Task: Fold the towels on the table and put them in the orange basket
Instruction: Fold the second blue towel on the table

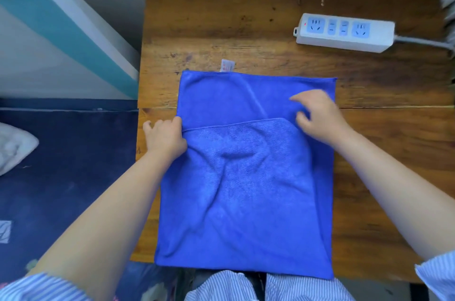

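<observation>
A blue towel lies on the wooden table, its near part folded over so that the folded edge runs across about a third of the way from the far edge. A small white label sticks out at the towel's far edge. My left hand pinches the left end of the folded edge. My right hand rests at the right end of that edge, fingers loosely curled on the cloth; whether it grips the cloth is unclear. No orange basket is in view.
A white power strip with a grey cable lies at the table's far right. Left of the table are a dark blue floor, a white cloth and a teal and white wall.
</observation>
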The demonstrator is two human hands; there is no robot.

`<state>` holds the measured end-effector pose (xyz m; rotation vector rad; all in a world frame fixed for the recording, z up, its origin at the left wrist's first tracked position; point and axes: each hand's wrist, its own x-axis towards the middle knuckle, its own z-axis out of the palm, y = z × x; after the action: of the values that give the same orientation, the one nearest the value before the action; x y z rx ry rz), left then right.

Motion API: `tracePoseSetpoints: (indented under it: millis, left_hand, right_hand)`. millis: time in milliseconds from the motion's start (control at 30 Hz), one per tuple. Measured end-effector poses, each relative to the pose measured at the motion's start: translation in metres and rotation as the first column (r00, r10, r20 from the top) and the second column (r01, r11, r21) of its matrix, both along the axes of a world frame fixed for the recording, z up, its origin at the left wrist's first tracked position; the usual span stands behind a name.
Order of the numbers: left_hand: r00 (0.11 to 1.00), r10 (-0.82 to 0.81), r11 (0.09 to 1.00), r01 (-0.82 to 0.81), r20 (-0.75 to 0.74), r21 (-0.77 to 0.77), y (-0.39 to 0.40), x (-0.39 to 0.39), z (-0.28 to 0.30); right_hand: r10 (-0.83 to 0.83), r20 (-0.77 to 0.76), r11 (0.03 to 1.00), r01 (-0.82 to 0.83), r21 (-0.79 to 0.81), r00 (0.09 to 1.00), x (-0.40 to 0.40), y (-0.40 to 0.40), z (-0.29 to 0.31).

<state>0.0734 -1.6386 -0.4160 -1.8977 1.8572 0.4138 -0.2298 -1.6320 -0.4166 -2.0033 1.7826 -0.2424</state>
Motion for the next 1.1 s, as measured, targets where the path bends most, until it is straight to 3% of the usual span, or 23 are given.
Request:
tracePoseSetpoints:
  millis: [100,233,300,333,367,433,500,600,633,700,733,800,867,967,1100]
  left_hand:
    - [0.997,-0.078,0.996,0.077,0.023,0.048,0.002,0.013,0.007]
    - [0.99,-0.14,0.99,0.139,0.019,0.036,0.003,0.036,0.014]
    - [0.978,0.001,1.0,0.001,-0.209,0.008,0.001,0.044,0.016]
    - [0.916,0.128,0.992,-0.12,-0.38,0.046,-0.001,0.044,0.019]
    - [0.797,0.251,0.966,-0.238,-0.55,0.096,-0.004,0.042,0.025]
    - [0.562,0.356,0.926,-0.321,-0.747,0.2,-0.013,0.034,0.042]
    - [0.434,0.427,0.895,-0.326,-0.793,0.303,-0.024,0.025,0.055]
    - [0.332,0.538,0.834,-0.345,-0.775,0.431,-0.05,0.014,0.062]
    - [0.348,0.547,0.828,-0.359,-0.761,0.431,-0.064,0.01,0.063]
    - [0.485,0.494,0.864,-0.371,-0.722,0.341,-0.088,-0.002,0.06]
    - [0.568,0.439,0.893,-0.363,-0.696,0.266,-0.096,-0.004,0.055]
    - [0.77,0.28,0.958,-0.265,-0.573,0.111,-0.11,-0.013,0.041]
    - [0.889,0.15,0.987,-0.16,-0.432,0.012,-0.114,-0.018,0.027]
    - [0.948,0.067,0.995,-0.086,-0.31,-0.047,-0.115,-0.021,0.008]
    - [0.956,-0.04,0.999,0.031,-0.291,-0.036,-0.12,-0.018,-0.004]
  right_hand:
    - [0.146,0.064,0.928,-0.159,0.336,0.987,0.022,0.003,0.005]
    - [0.192,-0.052,0.913,-0.159,0.377,0.98,0.021,-0.001,0.016]
    - [0.064,-0.002,0.922,-0.059,0.383,0.998,0.01,-0.002,0.027]
    - [-0.043,0.075,0.912,0.008,0.411,0.996,0.002,-0.002,0.034]
    - [-0.153,0.162,0.887,0.063,0.457,0.975,-0.005,0.0,0.04]
    - [-0.327,0.274,0.844,0.15,0.515,0.904,-0.015,0.007,0.057]
    - [-0.437,0.374,0.807,0.173,0.564,0.818,-0.017,0.011,0.066]
    - [-0.53,0.502,0.789,0.181,0.587,0.683,-0.017,0.01,0.082]
    - [-0.544,0.52,0.789,0.191,0.584,0.658,-0.019,0.005,0.088]
    - [-0.565,0.519,0.787,0.228,0.574,0.641,-0.021,-0.009,0.091]
    - [-0.56,0.476,0.793,0.272,0.545,0.679,-0.02,-0.016,0.089]
    - [-0.52,0.225,0.809,0.391,0.438,0.824,-0.025,-0.031,0.074]
    - [-0.427,-0.152,0.829,0.453,0.329,0.891,-0.029,-0.04,0.052]
    - [-0.37,-0.294,0.851,0.449,0.272,0.881,-0.032,-0.044,0.027]
    - [-0.32,-0.253,0.903,0.375,0.21,0.913,-0.036,-0.048,0.017]
